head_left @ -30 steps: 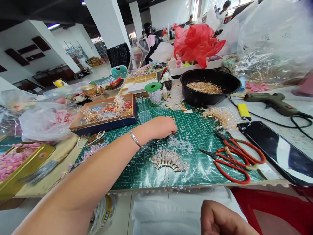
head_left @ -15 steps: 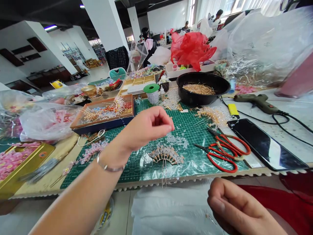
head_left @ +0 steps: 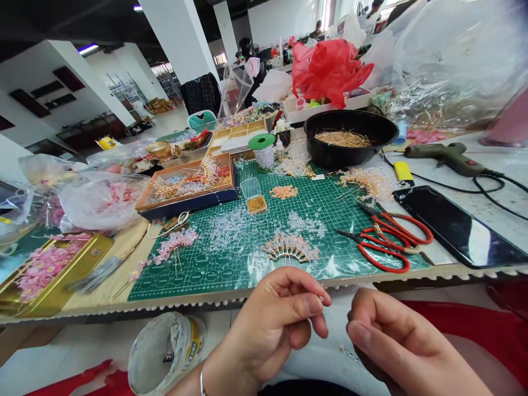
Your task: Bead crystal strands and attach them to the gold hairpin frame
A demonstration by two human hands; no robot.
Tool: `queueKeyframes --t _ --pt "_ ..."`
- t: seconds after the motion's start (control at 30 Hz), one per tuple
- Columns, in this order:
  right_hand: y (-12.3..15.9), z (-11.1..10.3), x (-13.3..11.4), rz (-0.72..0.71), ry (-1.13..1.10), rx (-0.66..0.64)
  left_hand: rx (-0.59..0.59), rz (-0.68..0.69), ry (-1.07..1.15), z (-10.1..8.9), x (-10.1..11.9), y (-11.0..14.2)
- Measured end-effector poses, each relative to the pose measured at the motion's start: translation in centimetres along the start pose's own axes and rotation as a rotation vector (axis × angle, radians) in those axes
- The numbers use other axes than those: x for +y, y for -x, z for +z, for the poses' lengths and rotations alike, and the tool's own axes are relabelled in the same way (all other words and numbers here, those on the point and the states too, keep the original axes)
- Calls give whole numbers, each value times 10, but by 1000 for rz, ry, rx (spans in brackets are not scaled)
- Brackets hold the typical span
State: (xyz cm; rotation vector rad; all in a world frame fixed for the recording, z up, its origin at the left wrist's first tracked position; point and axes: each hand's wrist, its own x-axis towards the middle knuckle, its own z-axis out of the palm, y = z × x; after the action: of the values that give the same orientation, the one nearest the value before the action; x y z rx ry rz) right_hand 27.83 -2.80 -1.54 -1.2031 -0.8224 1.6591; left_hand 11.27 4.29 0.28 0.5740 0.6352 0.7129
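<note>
My left hand [head_left: 284, 313] is closed in a pinch near the table's front edge, with a tiny clear bead at the tips of thumb and forefinger. To its right, my right hand [head_left: 396, 341] is closed too, thumb pressed against the bent forefinger; what it grips is hidden. A short thin piece with small beads [head_left: 350, 353] shows just left of its fingers, over my lap. Beyond the hands, a fan-shaped beaded hair comb [head_left: 291, 247] lies on the green cutting mat [head_left: 198, 278]. Loose clear beads [head_left: 229, 226] and peach beads [head_left: 284, 191] are spread around it.
Red-handled scissors [head_left: 383, 258] and a black phone [head_left: 462, 225] lie at the right, near a glue gun [head_left: 447, 157]. A black bowl [head_left: 315, 148] stands behind. Left are a bead box [head_left: 185, 201] and a gold tin [head_left: 51, 283]. A bucket [head_left: 154, 352] stands below the table.
My left hand has come back from over the mat toward my right hand, uncovering the loose beads and a small open box of gold beads. My right hand has barely moved.
</note>
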Motion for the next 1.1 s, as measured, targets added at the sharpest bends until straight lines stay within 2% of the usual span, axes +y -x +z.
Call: queueKeyframes --t 0.37,0.5,0.7,0.9,1.0,1.1 --pt "-1 8 -3 -27 112 47 -19 69 -87 -2 0 11" --pt "1 4 0 -19 139 27 2 112 -202 -2 2 14" --pt "-1 4 -2 -24 196 -47 10 435 -819 3 10 21" --pt "-9 3 -4 50 215 -93 -143 774 -1310 1 21 15" --pt "-13 -3 -1 61 208 -59 -267 833 -1482 0 28 13" --pt "-16 -7 1 64 197 -30 -355 775 -1580 3 46 3"
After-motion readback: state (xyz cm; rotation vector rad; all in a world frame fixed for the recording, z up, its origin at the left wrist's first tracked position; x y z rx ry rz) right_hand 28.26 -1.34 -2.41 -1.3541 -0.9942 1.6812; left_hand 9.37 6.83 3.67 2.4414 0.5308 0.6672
